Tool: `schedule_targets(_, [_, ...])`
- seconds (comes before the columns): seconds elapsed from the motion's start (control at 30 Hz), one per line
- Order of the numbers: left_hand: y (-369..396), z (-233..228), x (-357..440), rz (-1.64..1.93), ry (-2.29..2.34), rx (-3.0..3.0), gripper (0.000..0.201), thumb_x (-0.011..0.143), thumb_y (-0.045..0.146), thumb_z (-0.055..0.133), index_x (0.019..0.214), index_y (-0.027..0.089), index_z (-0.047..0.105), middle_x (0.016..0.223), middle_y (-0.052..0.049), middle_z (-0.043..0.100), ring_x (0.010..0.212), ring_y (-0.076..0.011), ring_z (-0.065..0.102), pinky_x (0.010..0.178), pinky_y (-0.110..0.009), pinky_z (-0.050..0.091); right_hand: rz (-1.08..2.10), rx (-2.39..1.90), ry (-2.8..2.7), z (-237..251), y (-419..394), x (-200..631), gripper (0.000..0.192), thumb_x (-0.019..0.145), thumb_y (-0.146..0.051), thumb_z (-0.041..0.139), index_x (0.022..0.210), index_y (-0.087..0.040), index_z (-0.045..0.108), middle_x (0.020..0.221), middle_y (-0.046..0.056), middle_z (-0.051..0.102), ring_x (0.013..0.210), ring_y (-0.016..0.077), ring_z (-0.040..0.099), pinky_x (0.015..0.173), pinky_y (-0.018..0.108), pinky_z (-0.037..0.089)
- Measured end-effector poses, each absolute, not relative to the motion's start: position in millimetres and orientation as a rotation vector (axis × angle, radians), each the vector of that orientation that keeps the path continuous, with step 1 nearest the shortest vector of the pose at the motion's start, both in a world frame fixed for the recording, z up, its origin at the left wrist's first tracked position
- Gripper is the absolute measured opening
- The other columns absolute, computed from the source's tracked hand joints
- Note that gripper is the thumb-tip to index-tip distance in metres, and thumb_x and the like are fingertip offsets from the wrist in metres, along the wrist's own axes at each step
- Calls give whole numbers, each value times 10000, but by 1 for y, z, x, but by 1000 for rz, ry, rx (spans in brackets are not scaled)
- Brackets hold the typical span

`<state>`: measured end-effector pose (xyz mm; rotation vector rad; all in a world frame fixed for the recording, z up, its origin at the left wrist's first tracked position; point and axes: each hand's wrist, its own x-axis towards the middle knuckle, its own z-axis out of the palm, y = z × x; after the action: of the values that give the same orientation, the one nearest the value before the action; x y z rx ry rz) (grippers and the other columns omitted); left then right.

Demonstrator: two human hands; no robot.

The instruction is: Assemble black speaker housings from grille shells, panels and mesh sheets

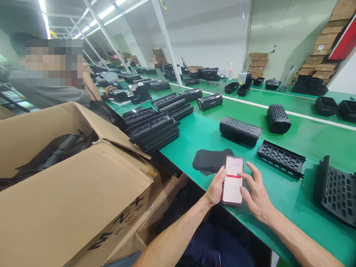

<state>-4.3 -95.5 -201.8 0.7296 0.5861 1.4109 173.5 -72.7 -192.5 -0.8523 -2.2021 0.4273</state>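
Note:
A smartphone with a mostly white screen and a red bar across its middle is held upright over the front edge of the green table. My left hand grips it along its left side, thumb on the edge. At its right side, my right hand has its fingers spread, with the index fingertip at the red bar. Behind the phone lies a stack of thin black sheets. Farther back sits a black slotted housing, and to the right a curved perforated black panel.
A large open cardboard box with black parts inside stands at left. Long black panels are piled beside it on the green table. Another perforated panel stands at the right edge. A co-worker is at far left.

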Motion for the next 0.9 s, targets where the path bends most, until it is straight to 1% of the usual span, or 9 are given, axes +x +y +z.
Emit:
schedule_targets(0.1, [-95,-202,-4,1407,585,732,539,966,601,625,1282,165,619,1094,-136,780,858,-282,768,743,-393,604,449,-859,-2196,-194,-73,173,342,1065,-403,455,1358,-258,557,1652,153,281,1522,388,364,1152,637,447])
schedule_targets(0.2, [-96,-201,-4,1427,611,707,526,954,590,653,1250,156,637,1089,-129,778,881,-265,761,758,-364,593,470,-865,-2189,-194,-73,173,340,1071,-402,447,1362,-257,548,1656,157,270,1520,390,364,1147,639,450])
schedule_targets(0.37, [-97,-199,-4,1395,600,680,562,927,609,684,1273,170,624,1174,-142,768,950,-293,764,816,-397,597,481,-876,-2184,-194,-73,173,330,1072,-392,447,1359,-263,547,1661,148,270,1522,380,364,1150,625,449])
schedule_targets(0.5, [-96,-199,-5,1418,621,683,580,923,608,693,1286,159,632,1227,-144,754,1034,-284,744,875,-373,581,507,-899,-2161,-194,-73,174,337,1072,-396,443,1367,-266,539,1661,143,274,1522,374,364,1150,629,444])
schedule_targets(0.7, [-96,-200,-4,1411,629,705,591,929,618,676,1289,154,613,1142,-141,776,947,-284,762,815,-375,585,562,-921,-2143,-194,-72,174,346,1068,-412,448,1374,-275,533,1661,140,275,1528,370,354,1158,644,425])
schedule_targets(0.9, [-96,-200,-4,1416,629,715,581,940,610,665,1296,153,617,1154,-143,773,964,-288,761,817,-378,586,579,-935,-2131,-194,-72,174,354,1068,-439,439,1366,-276,538,1653,142,293,1527,369,357,1164,652,415])
